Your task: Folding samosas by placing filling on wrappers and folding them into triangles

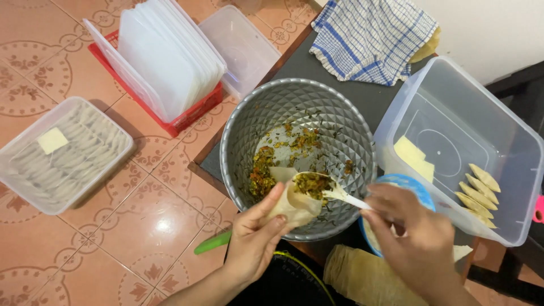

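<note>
Left hand (255, 232): gripping a folded pastry cone (294, 205) over the metal bowl (351, 136), at the dark table's (317, 62) near edge.
Right hand (413, 235): pinching a white spoon (331, 190), tipping filling (311, 182) into the cone.
Done: a few folded pastries (479, 192) are lying in the clear tub (510, 130) at the right edge.
Left: filling is running low in the bowl; wrappers (362, 277) are waiting.

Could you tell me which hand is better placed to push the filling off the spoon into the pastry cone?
The right hand, probably. It already holds the white spoon, whose loaded bowl sits at the mouth of the pastry cone. The left hand is occupied cupping that cone over the metal bowl.
</note>
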